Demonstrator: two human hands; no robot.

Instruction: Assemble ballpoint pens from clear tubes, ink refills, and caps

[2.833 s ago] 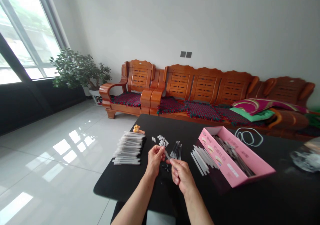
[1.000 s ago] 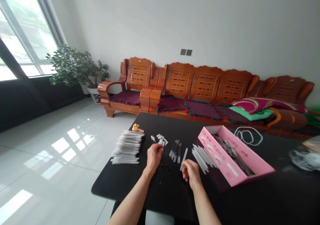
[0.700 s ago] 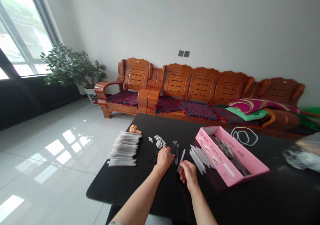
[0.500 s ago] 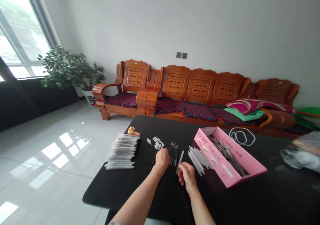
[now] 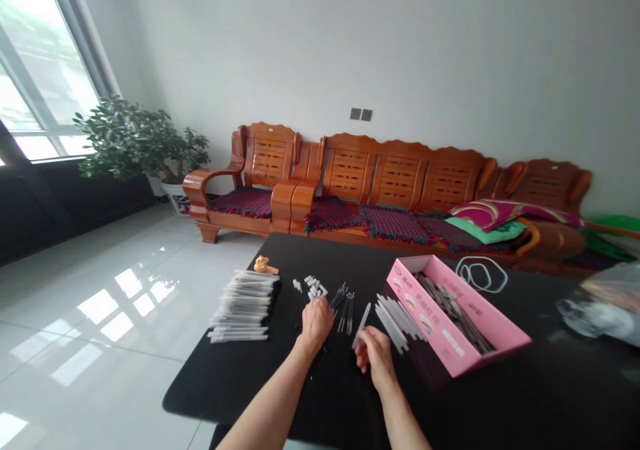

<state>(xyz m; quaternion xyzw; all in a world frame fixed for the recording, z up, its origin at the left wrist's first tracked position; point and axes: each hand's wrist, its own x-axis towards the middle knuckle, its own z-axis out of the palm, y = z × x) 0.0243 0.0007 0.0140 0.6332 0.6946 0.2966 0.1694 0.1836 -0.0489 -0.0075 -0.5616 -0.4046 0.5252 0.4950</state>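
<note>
- Translucent plastic tube [image 5: 362,325], slim and tilted, its lower end pinched by the fingers of the right hand [image 5: 375,353]
- Left hand [image 5: 316,323] curled; cannot tell if it grasps anything
- Thin dark refills [image 5: 345,311] between the hands
- White plastic bits [image 5: 315,287] just beyond the left hand
- Pink cardboard box [image 5: 453,323], right, on the smooth black table [image 5: 210,385]

The black tabletop [image 5: 225,387] carries a stack of translucent plastic tubes [image 5: 243,317] at left, a small orange figurine [image 5: 265,265] beyond it, small white plastic pieces [image 5: 313,287], thin dark rods [image 5: 345,311], more loose tubes [image 5: 390,327], an open pink cardboard box [image 5: 450,337] at right, and clear loops [image 5: 480,275] at the far edge.
</note>
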